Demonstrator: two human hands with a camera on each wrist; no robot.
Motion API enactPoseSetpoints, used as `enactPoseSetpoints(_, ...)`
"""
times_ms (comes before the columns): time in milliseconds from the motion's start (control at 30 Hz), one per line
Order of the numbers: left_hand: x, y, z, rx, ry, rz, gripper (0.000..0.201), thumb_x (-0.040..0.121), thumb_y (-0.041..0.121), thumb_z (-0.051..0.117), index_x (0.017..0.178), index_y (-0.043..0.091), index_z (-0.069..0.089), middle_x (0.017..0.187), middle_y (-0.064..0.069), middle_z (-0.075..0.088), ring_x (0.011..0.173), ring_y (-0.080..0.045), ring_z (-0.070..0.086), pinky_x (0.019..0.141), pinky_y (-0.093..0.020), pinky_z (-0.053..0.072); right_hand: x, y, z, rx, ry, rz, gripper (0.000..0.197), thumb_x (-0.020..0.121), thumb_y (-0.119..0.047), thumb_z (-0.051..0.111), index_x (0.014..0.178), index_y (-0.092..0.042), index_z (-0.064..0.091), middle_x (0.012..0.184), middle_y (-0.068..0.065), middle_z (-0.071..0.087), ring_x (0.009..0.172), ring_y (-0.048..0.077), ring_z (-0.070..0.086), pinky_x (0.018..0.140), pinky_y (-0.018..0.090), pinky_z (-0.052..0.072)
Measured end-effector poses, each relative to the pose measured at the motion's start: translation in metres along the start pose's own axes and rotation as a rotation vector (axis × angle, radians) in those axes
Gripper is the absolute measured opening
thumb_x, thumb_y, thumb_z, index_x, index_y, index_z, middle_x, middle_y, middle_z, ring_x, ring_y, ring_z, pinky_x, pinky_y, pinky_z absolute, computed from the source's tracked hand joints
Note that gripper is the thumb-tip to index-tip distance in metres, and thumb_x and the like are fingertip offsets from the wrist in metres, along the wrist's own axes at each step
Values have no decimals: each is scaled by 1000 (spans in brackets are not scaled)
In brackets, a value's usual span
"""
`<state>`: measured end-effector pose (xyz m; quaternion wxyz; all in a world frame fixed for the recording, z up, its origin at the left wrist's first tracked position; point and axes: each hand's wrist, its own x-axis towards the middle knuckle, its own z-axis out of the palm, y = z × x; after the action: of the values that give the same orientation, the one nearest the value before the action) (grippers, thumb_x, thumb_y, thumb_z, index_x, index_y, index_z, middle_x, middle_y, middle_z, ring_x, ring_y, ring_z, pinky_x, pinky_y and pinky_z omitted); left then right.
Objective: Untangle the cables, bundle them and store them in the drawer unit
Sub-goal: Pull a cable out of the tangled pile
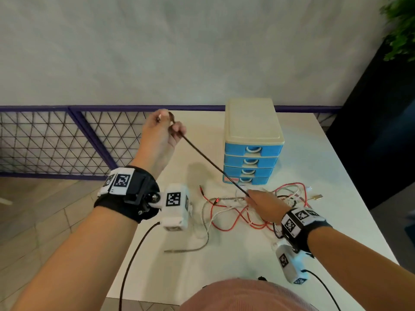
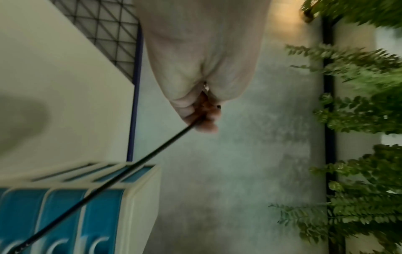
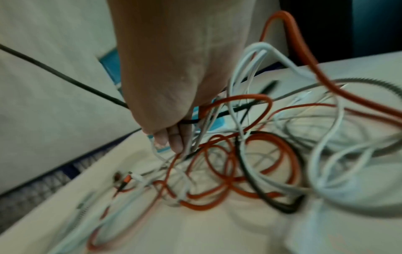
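Observation:
A black cable (image 1: 211,164) (image 2: 121,173) (image 3: 65,80) runs taut from my raised left hand (image 1: 164,129) (image 2: 202,116) down to my right hand (image 1: 260,203) (image 3: 169,137). My left hand pinches the cable's end high above the table's far left. My right hand's curled fingers grip the same cable down on a tangle of red, white, braided and black cables (image 1: 242,212) (image 3: 239,154) on the white table (image 1: 325,176). The blue drawer unit (image 1: 251,142) (image 2: 102,214) with a cream top stands just behind the tangle, all drawers closed.
A loose braided cable (image 1: 197,245) trails toward the table's front left. A purple-framed mesh fence (image 1: 67,140) runs along the table's far and left side. A dark panel (image 1: 377,131) and green plants (image 2: 359,120) stand to the right.

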<state>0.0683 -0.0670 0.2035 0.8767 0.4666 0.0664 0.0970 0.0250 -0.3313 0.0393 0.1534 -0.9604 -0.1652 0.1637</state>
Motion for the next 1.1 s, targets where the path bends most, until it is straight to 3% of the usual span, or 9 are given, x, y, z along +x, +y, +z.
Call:
enactPoseSetpoints(233,-2,34,3,1,-96,147,15,101,12,39,90,15,49,78,-2,48,48,-7,41,47,-18,35,0,20,-12,-84,-167,154,21,99,-23,41,112,-12,54,114,8,55,115,28,56,94,35,44)
enactPoseSetpoints(367,-15,9,19,657,-370,166,14,98,8,45,90,17,50,78,-3,51,52,-12,59,55,-27,53,6,-19,-55,321,-226,10,48,89,-10,54,136,-18,46,134,0,51,127,16,48,99,26,42)
enactPoseSetpoints(500,-22,-31,23,1226,-641,250,5,91,13,58,94,17,58,82,6,61,73,0,61,77,-28,51,6,-75,-99,967,-136,-129,26,94,-14,53,120,-17,55,107,-2,68,107,12,64,92,23,49)
enactPoseSetpoints(600,-21,-56,22,1082,-475,320,17,92,17,58,108,17,55,97,9,57,85,-4,55,81,-25,45,3,-95,-109,1187,-60,-176,16,102,-18,41,93,-11,53,72,1,56,70,15,62,81,34,55)
enactPoseSetpoints(700,-35,-66,28,558,-438,-51,42,100,43,33,133,18,34,109,3,61,101,-13,59,89,-24,47,2,-102,-111,1271,75,-182,23,104,-18,35,100,-5,52,60,-2,33,47,9,39,58,29,53)
enactPoseSetpoints(767,-46,-77,26,280,-639,-375,62,95,56,16,132,11,38,100,-2,69,98,-23,62,91,-30,51,4,-105,-117,1241,236,-141,27,105,-21,32,102,-7,55,57,-3,30,41,7,30,40,22,37)
enactPoseSetpoints(833,-56,-88,17,348,-790,-535,64,91,61,27,113,6,52,72,-3,62,69,-22,57,79,-32,53,9,-99,-126,1108,467,-95,29,105,-22,31,93,-13,55,56,-4,31,39,4,27,36,19,26)
enactPoseSetpoints(967,-58,-104,-13,696,-861,-457,30,96,35,51,71,23,63,54,4,30,46,-8,27,50,-14,35,6,-61,-141,631,705,-119,27,103,-23,33,92,-18,57,56,-7,38,44,9,33,44,24,30)
enactPoseSetpoints(1100,-37,-103,-47,751,-705,-424,41,92,49,50,68,15,53,60,2,45,64,-14,55,72,-17,45,-5,-17,-136,70,627,-72,24,103,-26,33,106,-14,54,53,0,42,45,25,41,44,30,31)
